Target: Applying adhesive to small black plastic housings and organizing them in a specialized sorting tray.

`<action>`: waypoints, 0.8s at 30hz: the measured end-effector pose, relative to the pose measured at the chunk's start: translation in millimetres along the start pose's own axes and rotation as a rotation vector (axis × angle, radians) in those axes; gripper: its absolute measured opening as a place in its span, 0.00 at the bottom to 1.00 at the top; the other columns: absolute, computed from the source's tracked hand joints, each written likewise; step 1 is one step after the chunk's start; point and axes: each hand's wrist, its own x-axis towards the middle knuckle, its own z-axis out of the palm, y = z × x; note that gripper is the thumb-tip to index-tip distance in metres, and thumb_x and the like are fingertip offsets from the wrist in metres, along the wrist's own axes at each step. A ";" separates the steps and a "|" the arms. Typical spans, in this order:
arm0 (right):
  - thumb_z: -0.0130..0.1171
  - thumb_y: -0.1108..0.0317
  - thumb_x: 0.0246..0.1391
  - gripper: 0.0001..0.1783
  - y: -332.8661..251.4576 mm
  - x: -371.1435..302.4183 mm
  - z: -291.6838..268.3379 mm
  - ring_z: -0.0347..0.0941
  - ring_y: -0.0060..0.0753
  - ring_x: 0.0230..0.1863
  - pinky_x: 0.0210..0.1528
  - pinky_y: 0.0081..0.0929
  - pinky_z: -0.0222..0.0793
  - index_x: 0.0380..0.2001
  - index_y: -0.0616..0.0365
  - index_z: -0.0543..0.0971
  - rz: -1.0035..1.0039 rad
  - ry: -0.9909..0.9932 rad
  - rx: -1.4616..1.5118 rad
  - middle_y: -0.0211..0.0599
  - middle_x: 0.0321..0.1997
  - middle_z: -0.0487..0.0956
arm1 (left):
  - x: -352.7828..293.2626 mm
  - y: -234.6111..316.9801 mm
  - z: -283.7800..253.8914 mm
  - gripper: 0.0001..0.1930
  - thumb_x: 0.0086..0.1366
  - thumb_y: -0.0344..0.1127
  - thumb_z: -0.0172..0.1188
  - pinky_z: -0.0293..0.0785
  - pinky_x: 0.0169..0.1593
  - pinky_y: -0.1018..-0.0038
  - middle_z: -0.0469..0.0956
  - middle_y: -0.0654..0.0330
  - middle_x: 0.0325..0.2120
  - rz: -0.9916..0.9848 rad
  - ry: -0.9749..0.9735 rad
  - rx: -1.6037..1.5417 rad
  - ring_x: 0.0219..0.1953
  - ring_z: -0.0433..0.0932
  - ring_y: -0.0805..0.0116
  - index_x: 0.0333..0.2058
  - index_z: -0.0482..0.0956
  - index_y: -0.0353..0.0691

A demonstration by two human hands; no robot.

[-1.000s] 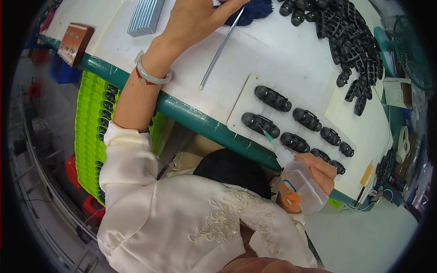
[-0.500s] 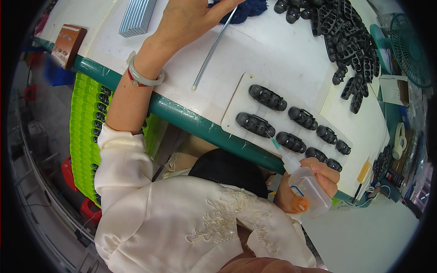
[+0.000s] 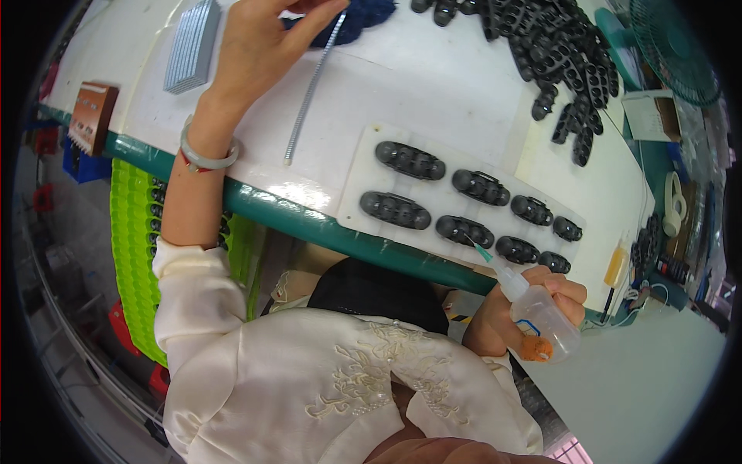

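My right hand (image 3: 533, 313) is wrapped round a clear plastic squeeze bottle (image 3: 550, 329) with a green-based needle tip (image 3: 484, 254). An orange cover sits on one digit. The needle points at a black oval part (image 3: 464, 230), second from the left in the near row; whether it touches cannot be told. Several similar black parts (image 3: 410, 160) lie in two rows on a white board (image 3: 357, 174). At the upper left, my left hand (image 3: 270, 39) pinches the top of a thin silvery segmented rod (image 3: 311, 100), its fingers partly cut off by the frame edge.
A bundle of silvery rods (image 3: 193, 46) and a brown block (image 3: 93, 116) lie on the left. Dark blue cloth (image 3: 363, 22) is behind my left hand. Black parts are heaped (image 3: 549, 46) far right, near a green fan (image 3: 680, 46). Green trays (image 3: 131, 255) stand below the table edge.
The needle tip has moved right, from the near row's leftmost black part to the second one. My left hand still holds the rod. The whole view has shifted slightly.
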 end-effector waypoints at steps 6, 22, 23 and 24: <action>0.59 0.71 0.45 0.17 -14.9 -1.2 -13.0 0.64 0.27 0.19 0.18 0.20 0.64 0.31 0.61 0.60 0.271 -0.171 -0.012 0.40 0.31 0.64 | -14.5 35.9 -18.9 0.16 0.44 0.31 0.67 0.68 0.37 0.79 0.76 0.61 0.28 0.086 -0.185 -0.102 0.31 0.72 0.72 0.34 0.77 0.36; 0.61 0.83 0.36 0.23 -17.6 -3.2 -27.9 0.65 0.27 0.20 0.21 0.21 0.65 0.32 0.59 0.60 0.358 -0.117 -0.139 0.40 0.33 0.64 | -70.3 107.7 4.3 0.21 0.40 0.36 0.67 0.65 0.35 0.72 0.67 0.58 0.31 0.061 -0.592 -0.061 0.33 0.66 0.62 0.35 0.74 0.37; 0.60 0.83 0.37 0.22 -17.1 -2.3 -28.3 0.65 0.27 0.20 0.20 0.21 0.64 0.32 0.59 0.60 0.345 -0.107 -0.128 0.41 0.33 0.64 | -69.1 108.7 4.4 0.21 0.40 0.36 0.67 0.65 0.35 0.72 0.67 0.58 0.31 0.064 -0.595 -0.064 0.33 0.66 0.62 0.35 0.74 0.37; 0.60 0.83 0.39 0.21 -16.4 -1.6 -28.6 0.65 0.26 0.20 0.20 0.20 0.64 0.32 0.60 0.59 0.331 -0.098 -0.116 0.41 0.33 0.64 | -68.0 109.3 4.4 0.20 0.40 0.35 0.67 0.66 0.35 0.71 0.67 0.57 0.32 0.078 -0.603 -0.057 0.33 0.66 0.61 0.35 0.74 0.36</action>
